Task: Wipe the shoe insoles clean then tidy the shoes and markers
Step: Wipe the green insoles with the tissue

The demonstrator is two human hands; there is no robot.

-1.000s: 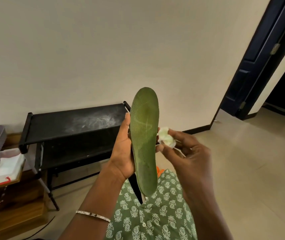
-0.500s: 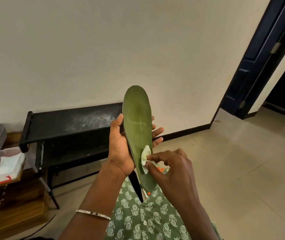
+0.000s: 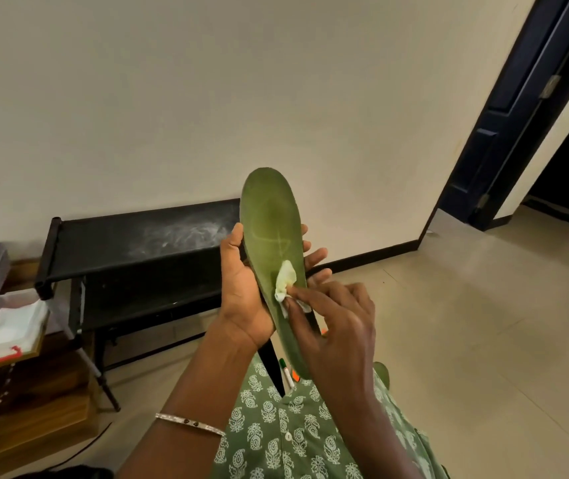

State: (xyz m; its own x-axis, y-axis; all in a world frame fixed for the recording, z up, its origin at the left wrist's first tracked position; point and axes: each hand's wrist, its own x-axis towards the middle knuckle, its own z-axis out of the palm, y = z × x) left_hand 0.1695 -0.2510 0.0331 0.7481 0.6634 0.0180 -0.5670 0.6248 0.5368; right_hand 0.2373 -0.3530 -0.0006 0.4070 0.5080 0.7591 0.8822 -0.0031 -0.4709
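Plain cream wall (image 3: 207, 98) and a dusty black shoe rack (image 3: 131, 236) behind us. Our left hand (image 3: 245, 299) holds the green insole (image 3: 272, 229) upright, thumb on 1 edge, fingers behind, grip clamped around it. Our right hand (image 3: 338, 326) reaches across, its grip pinching a crumpled white wipe (image 3: 284, 280) against the insole's middle. A green-capped marker (image 3: 287, 373) peeks out below.

No text readable — faint marks on insole (image 3: 271, 219) illegible.

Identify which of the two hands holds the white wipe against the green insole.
The right hand: its fingertips pinch the white wipe onto the green insole, while the left hand merely grips the insole.
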